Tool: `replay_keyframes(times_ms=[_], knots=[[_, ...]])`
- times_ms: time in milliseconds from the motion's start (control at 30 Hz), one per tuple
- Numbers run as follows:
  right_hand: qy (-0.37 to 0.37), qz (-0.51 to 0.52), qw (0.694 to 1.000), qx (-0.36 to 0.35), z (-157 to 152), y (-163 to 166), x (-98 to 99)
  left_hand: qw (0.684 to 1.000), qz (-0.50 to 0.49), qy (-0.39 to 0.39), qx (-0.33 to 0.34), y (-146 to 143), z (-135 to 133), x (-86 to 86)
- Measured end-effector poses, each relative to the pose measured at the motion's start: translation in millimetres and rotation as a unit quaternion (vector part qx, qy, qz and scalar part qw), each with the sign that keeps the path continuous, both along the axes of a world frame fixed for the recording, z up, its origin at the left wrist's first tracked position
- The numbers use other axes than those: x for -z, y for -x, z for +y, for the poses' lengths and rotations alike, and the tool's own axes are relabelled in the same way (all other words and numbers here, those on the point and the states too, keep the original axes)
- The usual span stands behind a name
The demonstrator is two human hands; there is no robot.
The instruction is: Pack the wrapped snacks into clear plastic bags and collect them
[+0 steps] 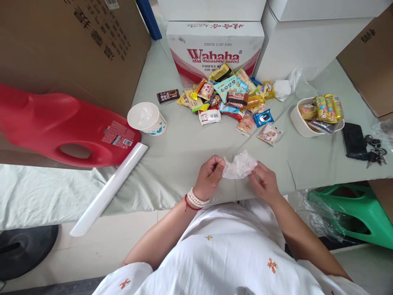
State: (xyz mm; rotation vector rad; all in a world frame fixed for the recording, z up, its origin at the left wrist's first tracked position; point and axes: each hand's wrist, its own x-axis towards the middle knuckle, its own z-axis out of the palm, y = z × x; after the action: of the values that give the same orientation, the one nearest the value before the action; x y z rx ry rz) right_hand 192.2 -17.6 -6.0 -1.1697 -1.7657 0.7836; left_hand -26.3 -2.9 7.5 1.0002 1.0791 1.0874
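Note:
Between my two hands is a crumpled clear plastic bag (240, 166), held just above the table's front edge. My left hand (211, 176), with a beaded bracelet at its wrist, pinches the bag's left end. At the opposite end, the fingers of my right hand (264, 180) are closed on it. Beyond the bag lies a pile of wrapped snacks (231, 94) in many colours. A snack in a pale wrapper (269, 134) sits nearest to my right hand.
A white paper cup (150, 119) and a red jug (70, 127) stand left, beside a white plastic strip (110, 188) overhanging the edge. A Wahaha box (215, 49) is behind the pile. To the right are a tub of snacks (317, 116), a black wallet (354, 141) and keys (377, 155).

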Motion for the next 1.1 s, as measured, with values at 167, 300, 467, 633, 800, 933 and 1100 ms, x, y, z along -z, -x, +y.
replay_keyframes(times_ms=[167, 300, 467, 633, 800, 933, 1100], knots=[[0.221, 0.245, 0.943, 0.053, 13, 16, -5.9, 0.989, 0.075, -0.118, 0.041, -1, -5, -7.9], [0.229, 0.294, 0.918, 0.132, 24, 21, -3.5, 0.994, 0.056, -0.096, -0.020, 2, -5, 1.0], [0.193, 0.324, 0.893, 0.245, 20, 17, 1.6, 0.993, 0.001, -0.087, -0.082, 10, 0, 11.8], [0.209, 0.363, 0.892, 0.173, 13, 19, -13.3, 0.990, 0.008, -0.070, -0.118, 8, 6, 14.7], [0.310, 0.404, 0.855, 0.097, 16, 13, -31.7, 0.998, -0.018, -0.028, -0.050, 8, 17, -0.3], [0.313, 0.388, 0.863, 0.078, 23, 8, -30.6, 0.992, -0.043, 0.029, 0.118, 7, 14, -12.5], [0.302, 0.309, 0.898, 0.078, 32, 5, -18.9, 0.991, -0.057, 0.069, 0.104, -1, 3, -4.8]])
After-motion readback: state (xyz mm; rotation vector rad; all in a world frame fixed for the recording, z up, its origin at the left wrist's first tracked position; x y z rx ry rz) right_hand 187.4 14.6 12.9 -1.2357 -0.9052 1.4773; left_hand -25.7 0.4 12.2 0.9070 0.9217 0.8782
